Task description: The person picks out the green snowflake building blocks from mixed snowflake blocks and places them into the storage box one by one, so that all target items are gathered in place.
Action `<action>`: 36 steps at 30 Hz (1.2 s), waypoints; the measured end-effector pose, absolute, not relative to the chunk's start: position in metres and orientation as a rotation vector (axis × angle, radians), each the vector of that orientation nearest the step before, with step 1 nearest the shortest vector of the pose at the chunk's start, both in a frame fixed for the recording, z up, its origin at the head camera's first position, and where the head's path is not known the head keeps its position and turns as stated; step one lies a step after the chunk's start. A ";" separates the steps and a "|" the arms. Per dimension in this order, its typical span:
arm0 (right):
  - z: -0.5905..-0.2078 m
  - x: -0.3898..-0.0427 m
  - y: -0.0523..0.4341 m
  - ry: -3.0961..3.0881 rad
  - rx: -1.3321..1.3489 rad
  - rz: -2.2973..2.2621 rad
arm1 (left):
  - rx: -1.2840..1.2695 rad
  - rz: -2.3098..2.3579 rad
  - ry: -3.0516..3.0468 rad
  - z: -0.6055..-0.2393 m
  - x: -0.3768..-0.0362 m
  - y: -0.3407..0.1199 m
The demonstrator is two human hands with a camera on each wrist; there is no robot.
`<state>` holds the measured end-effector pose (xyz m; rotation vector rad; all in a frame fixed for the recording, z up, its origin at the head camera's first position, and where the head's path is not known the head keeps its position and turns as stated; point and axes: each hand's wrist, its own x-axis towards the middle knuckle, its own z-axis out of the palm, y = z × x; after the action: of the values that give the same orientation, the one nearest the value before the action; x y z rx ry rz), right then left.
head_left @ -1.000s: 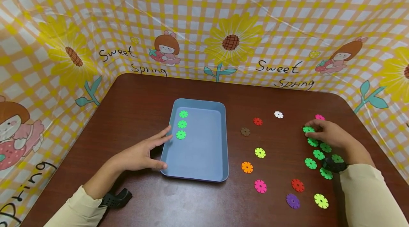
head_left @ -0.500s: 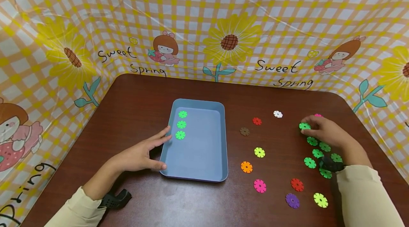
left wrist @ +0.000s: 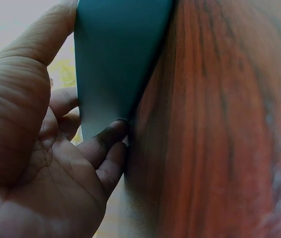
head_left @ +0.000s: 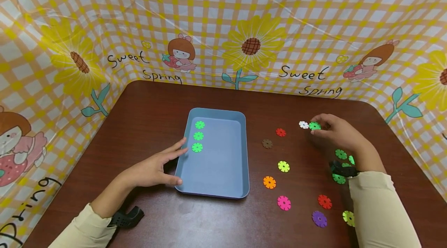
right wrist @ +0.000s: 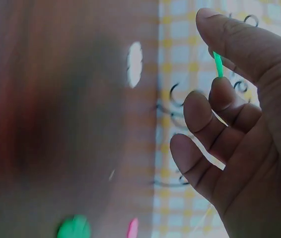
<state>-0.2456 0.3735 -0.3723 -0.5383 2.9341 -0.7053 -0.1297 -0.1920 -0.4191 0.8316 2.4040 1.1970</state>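
My right hand [head_left: 335, 129] pinches a green notched disc [head_left: 315, 125] between thumb and fingertips at the right of the table. In the head view this disc overlaps the edge of a white notched disc [head_left: 304, 125]; from the right wrist the green disc [right wrist: 218, 64] shows edge-on. My left hand [head_left: 153, 166] lies spread along the left side of a blue-grey tray [head_left: 216, 193], thumb and fingertips at its rim. The left wrist view shows the fingers against the tray's outer wall [left wrist: 110, 59]. Inside the tray, three green discs [head_left: 198, 136] form a column at the left.
More green discs [head_left: 341, 154] lie near the right wrist, some hidden under the forearm. Red [head_left: 281, 132], brown [head_left: 267, 144], yellow [head_left: 283, 166], orange [head_left: 269, 182], pink [head_left: 284, 203] and purple [head_left: 319, 219] discs are scattered right of the tray. A patterned cloth [head_left: 209, 15] surrounds the table.
My right hand has carried the green disc left and away from the green group, up to beside the white disc. The left hand and the tray have stayed in place.
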 end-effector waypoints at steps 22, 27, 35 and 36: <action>-0.362 -0.263 0.297 2.856 -0.660 -0.845 | 0.851 1.192 2.403 -0.424 -0.129 -0.194; -0.356 -0.261 0.279 2.830 -0.678 -0.879 | 0.854 1.200 2.394 -0.422 -0.130 -0.194; -0.353 -0.260 0.246 2.782 -0.718 -0.933 | 0.855 1.187 2.411 -0.420 -0.131 -0.193; -0.353 -0.260 0.241 2.776 -0.725 -0.933 | 0.855 1.185 2.412 -0.420 -0.131 -0.193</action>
<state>-0.2601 0.2415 -0.3531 -0.7247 2.7761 -0.9334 -0.1308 -0.1928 -0.4204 0.8554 2.4125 1.1855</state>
